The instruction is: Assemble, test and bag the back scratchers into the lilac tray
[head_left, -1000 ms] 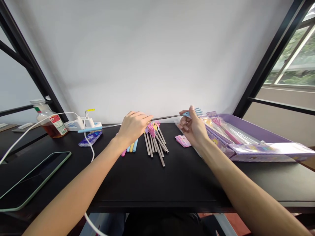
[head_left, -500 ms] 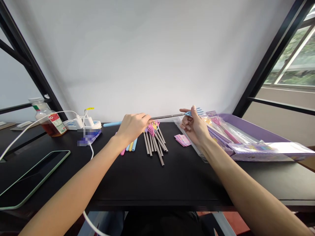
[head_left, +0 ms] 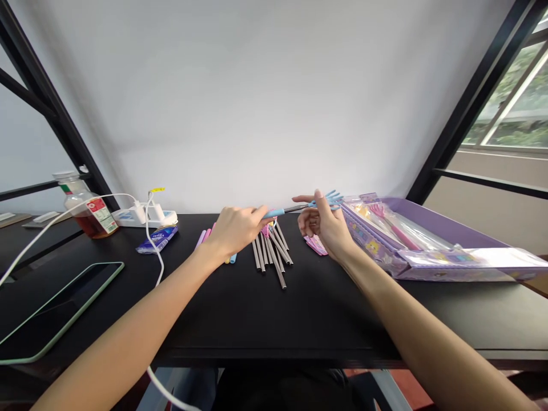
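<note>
A light-blue telescopic back scratcher (head_left: pixel 295 209) is held level between both hands above the table. My left hand (head_left: pixel 240 228) is closed around its blue handle, near the end of a short metal rod. Thumb and fingers of my right hand (head_left: pixel 327 228) pinch the base of its claw-shaped head, with the blue prongs pointing right. Below lies a fanned pile of back scratchers (head_left: pixel 270 257) with metal rods and pink heads, partly hidden. Several coloured handle tubes (head_left: pixel 204 236) lie behind my left hand. Small pink cards (head_left: pixel 314 245) rest under my right hand.
A purple box (head_left: pixel 454 222) at the right holds packaged scratchers, one with a pink handle (head_left: pixel 400 228). Leftward are a phone (head_left: pixel 60 311), a bottle of brown liquid (head_left: pixel 92 214), a power strip (head_left: pixel 124 217), a blue packet (head_left: pixel 158 238) and a white cable (head_left: pixel 154 251).
The long metal rod has become short, the blue handle now sitting close to the claw head. My left hand has moved slightly right and down, my right hand to the left.
</note>
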A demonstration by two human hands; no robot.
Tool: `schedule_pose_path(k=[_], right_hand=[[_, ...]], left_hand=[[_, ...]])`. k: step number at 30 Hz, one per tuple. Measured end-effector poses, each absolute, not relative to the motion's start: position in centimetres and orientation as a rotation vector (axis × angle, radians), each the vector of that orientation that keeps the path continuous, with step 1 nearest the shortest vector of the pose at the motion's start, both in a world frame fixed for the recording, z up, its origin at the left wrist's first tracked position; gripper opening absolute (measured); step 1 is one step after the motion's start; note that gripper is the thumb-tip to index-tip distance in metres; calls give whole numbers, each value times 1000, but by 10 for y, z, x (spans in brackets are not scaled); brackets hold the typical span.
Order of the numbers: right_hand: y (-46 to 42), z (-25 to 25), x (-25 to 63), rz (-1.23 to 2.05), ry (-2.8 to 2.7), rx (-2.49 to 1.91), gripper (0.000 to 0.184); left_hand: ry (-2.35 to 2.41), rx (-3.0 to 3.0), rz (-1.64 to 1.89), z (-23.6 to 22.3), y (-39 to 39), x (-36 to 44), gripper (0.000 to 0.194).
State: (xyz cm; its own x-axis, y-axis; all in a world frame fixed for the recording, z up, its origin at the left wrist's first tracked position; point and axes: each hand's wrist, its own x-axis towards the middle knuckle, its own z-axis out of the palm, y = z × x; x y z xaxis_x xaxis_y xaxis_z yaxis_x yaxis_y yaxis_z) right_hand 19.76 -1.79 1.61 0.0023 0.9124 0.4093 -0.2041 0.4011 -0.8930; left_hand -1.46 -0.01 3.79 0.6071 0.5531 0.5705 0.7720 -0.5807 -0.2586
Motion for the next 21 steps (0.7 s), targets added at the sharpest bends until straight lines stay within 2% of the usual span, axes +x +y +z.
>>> schedule_pose_path(k=[3, 10, 16, 18, 21], right_hand=[[-19, 18, 199, 1056, -1287, -798, 56], [-11, 24, 215, 1024, -1001, -686, 35], [-20, 36, 230, 1002, -1355, -785, 29], [-24, 42, 240, 876, -1505, -957, 30], [-22, 42, 260, 300, -1590, -1386, 34]], left_hand=[[-1001, -2382, -658, 35, -2, -18, 40], [-961, -2411, -794, 29, 5, -29, 35], [-1082, -2615, -808, 27, 2, -18, 39], [-1136, -2629, -716, 28, 1, -14, 43], [-1156, -2646, -666, 26, 3, -14, 41]])
